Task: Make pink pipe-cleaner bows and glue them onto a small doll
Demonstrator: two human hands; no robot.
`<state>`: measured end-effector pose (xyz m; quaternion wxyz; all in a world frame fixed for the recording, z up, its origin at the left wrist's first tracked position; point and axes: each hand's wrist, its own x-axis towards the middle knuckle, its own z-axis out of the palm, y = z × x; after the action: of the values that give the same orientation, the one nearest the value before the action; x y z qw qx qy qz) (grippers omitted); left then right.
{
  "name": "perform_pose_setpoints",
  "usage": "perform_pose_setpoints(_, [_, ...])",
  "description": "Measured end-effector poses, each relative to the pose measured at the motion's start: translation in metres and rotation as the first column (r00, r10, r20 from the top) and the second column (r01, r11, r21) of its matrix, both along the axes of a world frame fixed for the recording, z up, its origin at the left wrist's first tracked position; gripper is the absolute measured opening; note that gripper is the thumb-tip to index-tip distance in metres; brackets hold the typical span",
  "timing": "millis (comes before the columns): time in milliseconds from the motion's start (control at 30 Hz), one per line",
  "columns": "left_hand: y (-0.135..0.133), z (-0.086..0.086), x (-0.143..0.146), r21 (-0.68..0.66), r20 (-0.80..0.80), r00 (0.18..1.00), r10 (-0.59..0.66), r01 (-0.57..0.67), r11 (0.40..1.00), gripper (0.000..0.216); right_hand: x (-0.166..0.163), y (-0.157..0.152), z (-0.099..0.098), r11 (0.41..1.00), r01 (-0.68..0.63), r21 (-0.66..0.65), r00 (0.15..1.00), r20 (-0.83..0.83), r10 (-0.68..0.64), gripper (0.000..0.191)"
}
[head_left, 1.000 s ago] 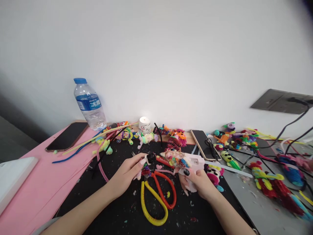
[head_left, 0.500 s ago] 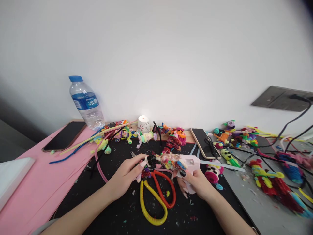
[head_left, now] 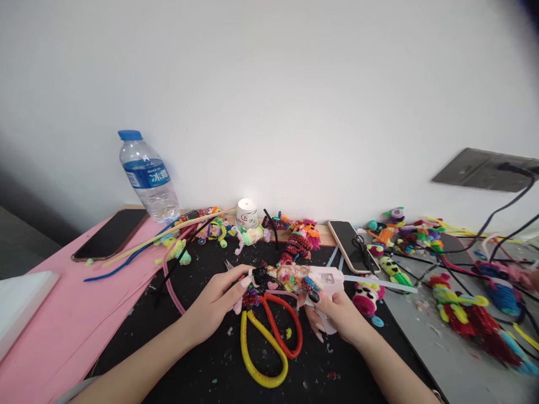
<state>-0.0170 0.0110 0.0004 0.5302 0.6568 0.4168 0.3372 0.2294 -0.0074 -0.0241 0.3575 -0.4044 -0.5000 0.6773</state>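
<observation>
My right hand (head_left: 337,314) is wrapped round a white hot glue gun (head_left: 330,276), with a long clear glue stick (head_left: 379,282) poking out of its back end. Fuzzy multicoloured bits cover the gun's front part (head_left: 290,277). My left hand (head_left: 219,300) pinches a small pipe-cleaner doll (head_left: 251,297) in black, purple and pink at the gun's front end; the nozzle tip is hard to make out. Below the hands lie scissors with one yellow handle (head_left: 265,380) and one red handle (head_left: 300,325); their blade tips (head_left: 228,265) show beyond my left hand.
A water bottle (head_left: 145,174) leans on the wall near a dark phone (head_left: 110,234). An upturned paper cup (head_left: 246,213) and a light-edged phone (head_left: 350,244) stand farther back. Several pipe-cleaner dolls (head_left: 396,272) and black cables (head_left: 497,213) lie at right.
The glue stick's rear end sits slightly farther left, nearer the gun. Both hands keep nearly the same place and hold.
</observation>
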Motion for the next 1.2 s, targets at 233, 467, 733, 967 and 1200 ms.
perform_pose_setpoints(233, [0.001,-0.005,-0.002,-0.002,-0.001,1.000,0.006,-0.006,1.000,0.036,-0.001,0.001,0.002,0.999,0.016,0.031,0.996,0.085,-0.019,0.046])
perform_pose_setpoints(467, [0.002,-0.008,-0.003,0.046,-0.013,0.999,0.036,-0.035,0.998,0.035,0.007,0.001,0.004,0.975,0.043,0.217,0.964,0.246,-0.097,0.036])
perform_pose_setpoints(733, [0.002,-0.014,-0.007,-0.017,0.041,0.984,0.171,-0.170,0.985,0.041,0.013,0.009,0.011,0.777,0.176,0.605,0.651,0.520,-0.552,0.024])
perform_pose_setpoints(967, [0.002,-0.012,-0.005,-0.013,0.085,0.972,0.220,-0.219,0.976,0.037,0.023,0.020,0.008,0.695,0.189,0.693,0.280,0.641,-0.715,0.035])
perform_pose_setpoints(1200, [0.003,-0.020,-0.007,0.011,0.114,0.956,0.272,-0.275,0.961,0.040,0.024,0.023,-0.001,0.715,-0.034,0.699,-0.074,0.712,-0.699,0.044])
